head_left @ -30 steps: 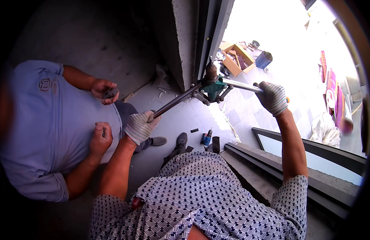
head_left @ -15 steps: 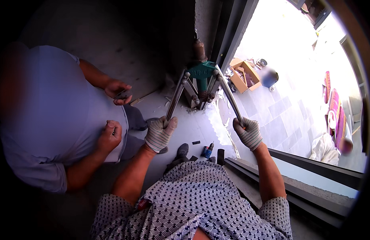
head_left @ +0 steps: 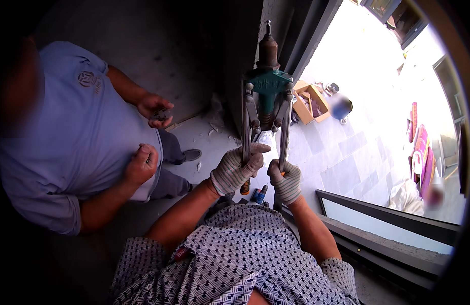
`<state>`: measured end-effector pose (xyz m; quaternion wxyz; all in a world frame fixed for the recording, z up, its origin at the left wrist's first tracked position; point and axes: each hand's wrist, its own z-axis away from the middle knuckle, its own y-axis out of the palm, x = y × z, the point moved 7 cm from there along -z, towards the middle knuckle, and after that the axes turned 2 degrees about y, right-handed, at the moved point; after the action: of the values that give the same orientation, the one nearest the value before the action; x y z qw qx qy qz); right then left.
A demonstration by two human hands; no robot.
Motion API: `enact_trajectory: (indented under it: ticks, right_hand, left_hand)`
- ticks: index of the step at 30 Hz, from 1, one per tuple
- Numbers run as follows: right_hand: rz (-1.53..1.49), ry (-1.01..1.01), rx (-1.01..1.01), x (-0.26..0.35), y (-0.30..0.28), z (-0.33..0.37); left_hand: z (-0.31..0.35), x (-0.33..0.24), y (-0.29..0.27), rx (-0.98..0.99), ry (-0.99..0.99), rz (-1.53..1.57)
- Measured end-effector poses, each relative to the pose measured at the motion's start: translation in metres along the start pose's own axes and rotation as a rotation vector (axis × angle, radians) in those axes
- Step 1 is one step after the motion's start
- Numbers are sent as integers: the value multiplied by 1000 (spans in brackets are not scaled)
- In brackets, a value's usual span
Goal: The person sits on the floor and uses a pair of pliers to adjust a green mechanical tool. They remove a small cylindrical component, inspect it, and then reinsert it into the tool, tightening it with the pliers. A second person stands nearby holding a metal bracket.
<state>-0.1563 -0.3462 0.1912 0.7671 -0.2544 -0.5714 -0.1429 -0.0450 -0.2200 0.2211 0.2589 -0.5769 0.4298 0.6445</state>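
Head view: left hand curled round one handle, right hand closed round the other, presumably for even leverage, while the riveter pointed away near the dark frame.

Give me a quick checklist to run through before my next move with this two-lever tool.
1. Left hand gripping the left lever: ok, though one finger sticks out past it.
2. Right hand gripping the right lever: ok.
3. Levers evenly aligned: ok, nearly parallel.
4. Pin firmly seated in the tool's nose: cannot tell.
5. Co-worker's hands away from the tool: ok.
6. Floor underfoot free of tools: not ok, a blue drill is there.
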Motion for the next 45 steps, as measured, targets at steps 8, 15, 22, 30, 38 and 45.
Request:
enact_trajectory:
  ticks: [8, 15, 22, 30, 38, 45]
  right_hand:
    - [-73, -46, 40, -21, 14, 13]
    - [-46, -45, 22, -18, 15, 16]
    - [-86, 67, 120, -30, 22, 19]
    - [-34, -263, 76, 27, -29, 4]
    - [161, -536, -150, 196, -55, -16]
    - [354, -415, 34, 213, -54, -14]
  left_hand:
    - [-14, -38, 13, 91, -17, -139]
    - [-15, -38, 20, 127, 70, 117]
    - [-17, -29, 16, 190, 34, 156]
    - [-3, -19, 14, 159, -5, 149]
    - [10, 4, 41, 335, -35, -130]
    - [19, 2, 42, 264, -116, 201]
